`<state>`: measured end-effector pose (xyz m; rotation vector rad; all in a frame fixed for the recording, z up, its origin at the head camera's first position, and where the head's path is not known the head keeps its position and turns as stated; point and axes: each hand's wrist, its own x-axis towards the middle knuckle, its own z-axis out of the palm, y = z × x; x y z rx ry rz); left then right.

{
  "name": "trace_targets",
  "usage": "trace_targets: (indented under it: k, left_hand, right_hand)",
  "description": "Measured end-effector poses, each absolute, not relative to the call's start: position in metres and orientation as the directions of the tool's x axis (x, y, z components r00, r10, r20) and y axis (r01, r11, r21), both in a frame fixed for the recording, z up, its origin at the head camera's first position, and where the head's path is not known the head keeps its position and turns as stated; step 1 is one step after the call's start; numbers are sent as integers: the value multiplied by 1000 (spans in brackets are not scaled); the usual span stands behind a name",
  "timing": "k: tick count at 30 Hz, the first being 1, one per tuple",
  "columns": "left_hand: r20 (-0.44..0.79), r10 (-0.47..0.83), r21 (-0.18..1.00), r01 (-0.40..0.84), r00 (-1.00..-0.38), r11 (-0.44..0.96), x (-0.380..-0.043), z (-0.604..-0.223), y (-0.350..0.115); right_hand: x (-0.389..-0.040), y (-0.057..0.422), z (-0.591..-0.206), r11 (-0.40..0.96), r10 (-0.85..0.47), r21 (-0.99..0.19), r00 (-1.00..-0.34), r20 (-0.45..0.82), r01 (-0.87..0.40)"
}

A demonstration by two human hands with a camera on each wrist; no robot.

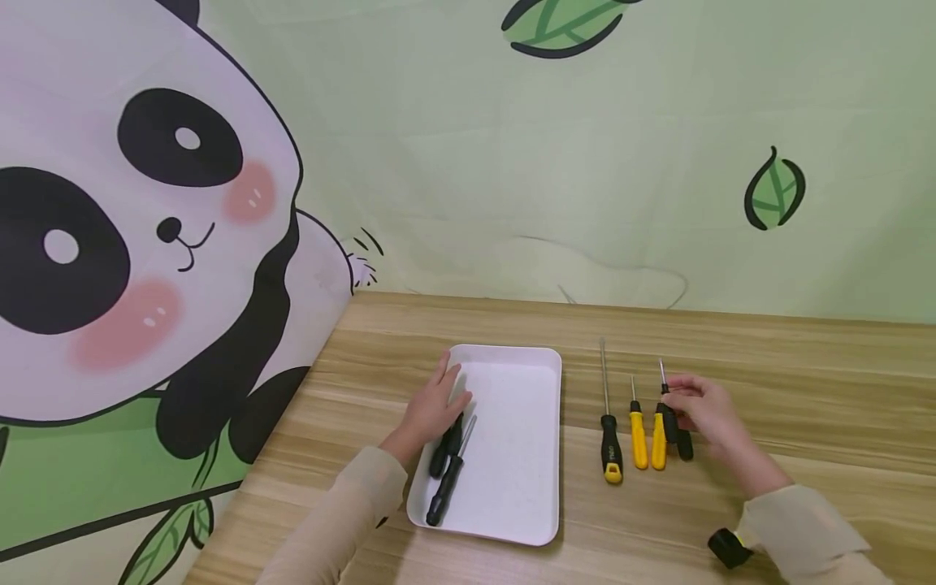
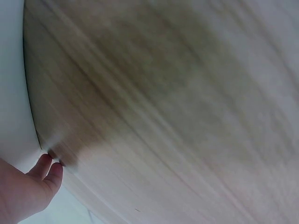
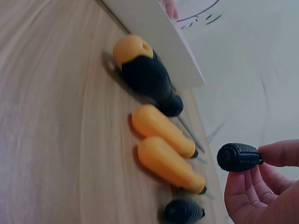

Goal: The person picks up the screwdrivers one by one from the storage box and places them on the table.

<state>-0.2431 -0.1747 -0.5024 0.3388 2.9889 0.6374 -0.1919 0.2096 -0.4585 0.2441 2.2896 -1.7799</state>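
Note:
My right hand (image 1: pixel 708 413) pinches a screwdriver with a black handle (image 3: pixel 239 157), holding it above the right end of a row of screwdrivers. Below it lies a second black-handled screwdriver (image 3: pixel 183 211). Two yellow-handled screwdrivers (image 1: pixel 660 445) and a larger black-and-yellow screwdriver (image 1: pixel 610 447) complete the row. My left hand (image 1: pixel 431 410) rests at the left rim of a white tray (image 1: pixel 559 439), with its thumb reaching over the inside. Two fingertips touch the outer wall in the left wrist view. Two black screwdrivers (image 1: pixel 444 491) lie in the tray, one partly hidden under the left hand.
The wooden table (image 1: pixel 841 422) backs onto a pale green cloth with a panda and leaves on it. A small black object (image 1: pixel 729 548) lies by my right sleeve. The tray stands left of the screwdriver row, with bare wood between them.

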Motion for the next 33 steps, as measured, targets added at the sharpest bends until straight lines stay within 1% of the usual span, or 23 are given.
trace_targets:
  k: [2, 7, 9, 13, 19, 33]
  left_hand:
    - [-21, 226, 410, 198, -974, 890, -243, -502, -175]
    - [-4, 234, 407, 212, -972, 889, -243, -502, -174]
    - [14, 239, 401, 224, -971, 888, -244, -503, -174]
    - [40, 246, 394, 241, -968, 887, -245, -503, -175]
    - [34, 247, 389, 241, -968, 889, -245, -505, -175]
    - [31, 243, 389, 236, -969, 891, -245, -506, -175]
  right_hand:
    - [-194, 215, -463, 228, 8, -926, -951, -308, 302]
    - [-197, 227, -471, 225, 21, -922, -947, -320, 317]
    - [-196, 230, -471, 253, 12, -921, -953, -303, 296]
    - [-197, 236, -472, 281, 29, -908, -948, -317, 312]
    - [-198, 245, -476, 305, 48, -892, -940, -337, 335]
    - [-196, 253, -484, 291, 43, -883, -927, -373, 369]
